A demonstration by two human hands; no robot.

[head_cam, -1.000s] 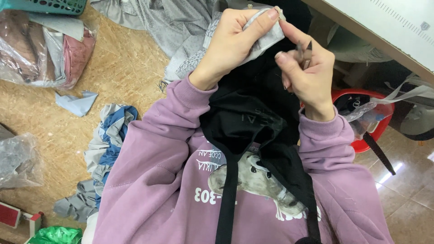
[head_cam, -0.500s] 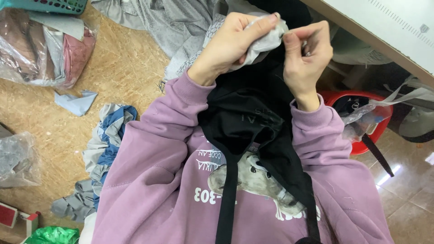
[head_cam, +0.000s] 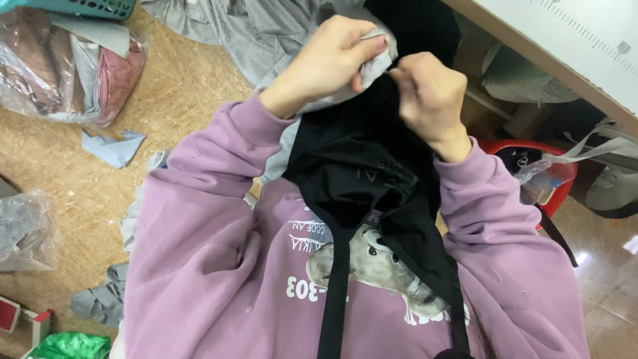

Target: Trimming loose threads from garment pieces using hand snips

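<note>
Head view: left hand, right hand pinch grey cloth.

Two hands are seen, the left hand and the right hand, both closed on one small grey cloth piece. One black garment with two long black straps is counted below them. One purple sweatshirt is worn. On the floor, two clear plastic bags of fabric are counted, one at upper left and one at the left edge, along with one loose pale blue scrap and one green bag. One red basin, one teal basket and one tabletop are counted.
</note>
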